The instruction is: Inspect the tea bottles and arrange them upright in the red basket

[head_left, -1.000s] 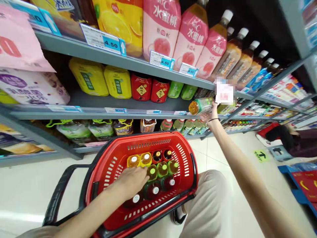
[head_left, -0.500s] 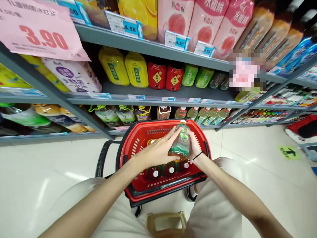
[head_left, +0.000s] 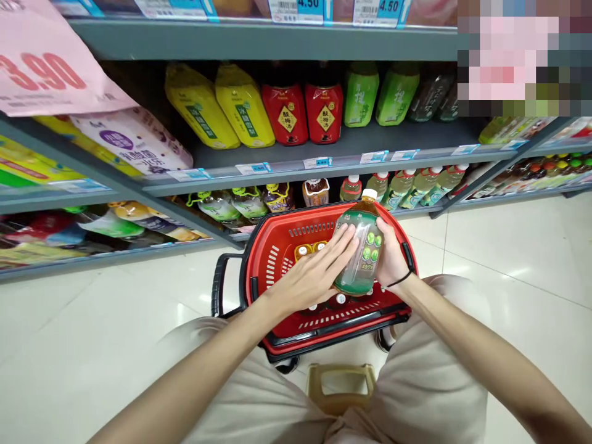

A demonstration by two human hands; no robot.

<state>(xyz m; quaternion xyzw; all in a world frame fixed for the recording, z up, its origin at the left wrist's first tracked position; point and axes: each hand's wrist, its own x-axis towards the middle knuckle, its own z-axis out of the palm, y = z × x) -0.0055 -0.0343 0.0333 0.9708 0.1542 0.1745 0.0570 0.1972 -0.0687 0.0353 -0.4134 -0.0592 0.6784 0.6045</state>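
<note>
Both my hands hold a large green-labelled drink bottle (head_left: 358,250) over the red shopping basket (head_left: 261,271). The bottle is tilted, with its white cap toward the shelf. Green fruits show on its label, and the liquid is brown. My left hand (head_left: 319,271) lies along the bottle's left side with long, extended fingers. Wearing a black band at the wrist, my right hand (head_left: 392,254) grips the right side, thumb near the top. Inside the basket, white-capped bottles (head_left: 341,299) sit near me and orange-topped bottles (head_left: 303,251) at the far left, partly hidden by my hands.
Shelves ahead hold yellow bottles (head_left: 243,105), red bottles (head_left: 324,114) and green bottles (head_left: 361,95). Handled bottles (head_left: 217,205) stand on the bottom shelf. A pink price sheet (head_left: 50,68) hangs at upper left. Between my legs is a tan stool (head_left: 340,404).
The view has shifted, bringing the lower shelves closer. The bottle has turned in my hands, its fruit picture now facing further right, and my left fingers lie across its side.
</note>
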